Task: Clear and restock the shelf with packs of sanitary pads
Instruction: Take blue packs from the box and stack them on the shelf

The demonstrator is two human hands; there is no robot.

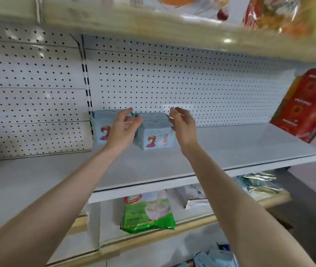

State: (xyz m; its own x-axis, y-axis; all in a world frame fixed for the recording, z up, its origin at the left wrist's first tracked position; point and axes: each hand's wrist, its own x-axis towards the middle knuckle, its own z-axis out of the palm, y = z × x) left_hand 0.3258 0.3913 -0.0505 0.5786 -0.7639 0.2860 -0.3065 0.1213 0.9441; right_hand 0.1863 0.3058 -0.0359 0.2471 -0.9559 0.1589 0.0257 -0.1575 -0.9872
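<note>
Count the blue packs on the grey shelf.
2. Left pack at the back, behind the left hand; right pack beside it, by the right hand. Others may be hidden.

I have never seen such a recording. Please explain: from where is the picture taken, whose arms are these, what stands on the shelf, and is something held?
There is no machine here: a person wears a wide-angle camera on the head, so the one picture looks forward and down along their own bare arms. The left hand and the right hand reach toward the back of a grey shelf. There a left pack and a right pack of sanitary pads, both light blue, stand side by side. Both hands are open, fingers loosely bent, one at each side of the right pack; neither grips anything. A red box stands at the shelf's right end; a green bag is on the shelf below.
</note>
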